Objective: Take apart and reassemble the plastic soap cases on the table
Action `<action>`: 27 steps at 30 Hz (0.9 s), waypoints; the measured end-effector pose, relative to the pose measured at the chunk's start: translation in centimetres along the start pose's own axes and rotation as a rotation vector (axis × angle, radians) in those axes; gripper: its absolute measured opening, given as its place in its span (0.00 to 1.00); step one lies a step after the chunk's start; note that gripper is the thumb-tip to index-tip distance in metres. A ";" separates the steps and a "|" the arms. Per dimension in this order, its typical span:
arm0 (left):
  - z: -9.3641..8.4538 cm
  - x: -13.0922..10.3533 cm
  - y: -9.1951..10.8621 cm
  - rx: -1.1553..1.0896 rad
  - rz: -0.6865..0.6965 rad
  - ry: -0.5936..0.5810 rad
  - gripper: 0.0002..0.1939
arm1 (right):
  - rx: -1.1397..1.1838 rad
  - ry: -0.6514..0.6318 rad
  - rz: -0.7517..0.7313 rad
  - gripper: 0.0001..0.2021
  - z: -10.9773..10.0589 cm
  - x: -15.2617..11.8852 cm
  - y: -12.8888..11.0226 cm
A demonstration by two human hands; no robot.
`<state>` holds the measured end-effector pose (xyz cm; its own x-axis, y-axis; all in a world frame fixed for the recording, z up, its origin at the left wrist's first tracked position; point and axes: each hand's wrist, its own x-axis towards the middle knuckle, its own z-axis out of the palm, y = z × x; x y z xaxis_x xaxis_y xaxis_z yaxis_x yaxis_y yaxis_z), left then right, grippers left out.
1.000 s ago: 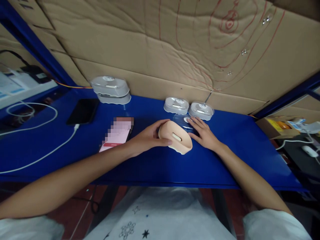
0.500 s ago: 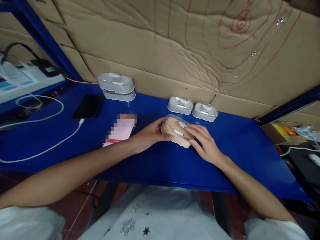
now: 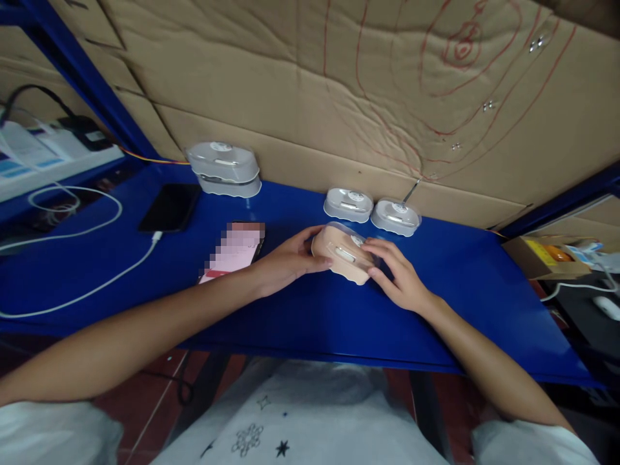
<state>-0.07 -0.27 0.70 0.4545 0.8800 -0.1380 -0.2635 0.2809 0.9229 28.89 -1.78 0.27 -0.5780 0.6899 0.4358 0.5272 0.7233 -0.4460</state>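
Note:
A beige oval container with a clear lid (image 3: 345, 254) is between my hands over the blue table, slightly tilted. My left hand (image 3: 296, 259) grips its left end, thumb in front and fingers behind. At its right end, my right hand (image 3: 400, 274) holds the edge, with fingertips on the lid and the thumb at the lower side. Behind it stand a grey lidded container (image 3: 347, 205) and another grey container (image 3: 396, 217). Two more grey containers (image 3: 225, 169) are stacked at the back left.
A phone with a pink screen (image 3: 237, 248) lies left of my left hand. Farther left is a black phone (image 3: 169, 206) on a white cable (image 3: 121, 268). Cardboard (image 3: 271, 84) lines the back. An open cardboard box (image 3: 547, 261) sits at the right.
My right hand's fingers have shifted slightly right on the lid. The container and my left hand have hardly moved, and the view has shifted a little.

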 end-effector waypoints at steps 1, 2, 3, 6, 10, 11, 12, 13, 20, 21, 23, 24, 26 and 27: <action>0.0 0.0 0.0 -0.007 -0.008 0.002 0.43 | 0.004 -0.001 -0.005 0.23 0.0 0.0 0.1; 0.0 0.0 0.0 -0.012 -0.013 0.003 0.43 | 0.009 -0.002 -0.012 0.23 -0.1 0.0 0.2; -0.1 0.1 0.0 -0.014 -0.015 0.003 0.44 | 0.015 -0.001 -0.019 0.23 -0.1 0.0 0.3; -0.1 0.2 0.0 0.001 0.013 -0.022 0.45 | 0.021 -0.011 -0.031 0.23 -0.1 -0.1 0.4; -0.3 0.2 0.0 0.089 0.110 -0.096 0.45 | 0.006 -0.020 -0.046 0.29 0.1 -0.1 0.4; -0.4 0.3 0.0 0.137 0.128 -0.112 0.46 | 0.000 -0.010 -0.051 0.29 0.2 -0.1 0.4; -0.5 0.3 0.0 0.193 0.142 -0.127 0.46 | -0.007 0.001 -0.055 0.29 0.2 -0.1 0.4; -0.6 0.4 0.0 0.250 0.155 -0.142 0.47 | -0.015 0.009 -0.056 0.29 0.2 0.0 0.4; -2.3 3.4 -0.2 0.641 0.212 -0.205 0.47 | -0.081 -0.066 -0.047 0.25 -0.9 0.2 0.9; -2.5 4.0 -0.1 0.724 0.212 -0.215 0.46 | -0.086 -0.081 -0.038 0.24 -1.1 0.2 1.0; -2.9 5.3 0.1 0.886 0.230 -0.255 0.43 | -0.091 -0.111 -0.013 0.24 -1.6 0.3 1.1; -3.0 5.8 0.4 0.968 0.251 -0.289 0.41 | -0.094 -0.126 -0.001 0.25 -1.9 0.3 1.1; -2.8 6.9 1.0 1.128 0.327 -0.360 0.37 | -0.107 -0.153 0.018 0.27 -2.5 0.1 1.2; -2.6 7.4 1.4 1.204 0.372 -0.387 0.35 | -0.119 -0.160 0.025 0.28 -2.9 -0.2 1.2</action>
<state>0.72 7.66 0.05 0.7854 0.6077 0.1178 0.4010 -0.6444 0.6511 31.41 -0.93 1.92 -0.6508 0.7011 0.2914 0.6069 0.7110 -0.3552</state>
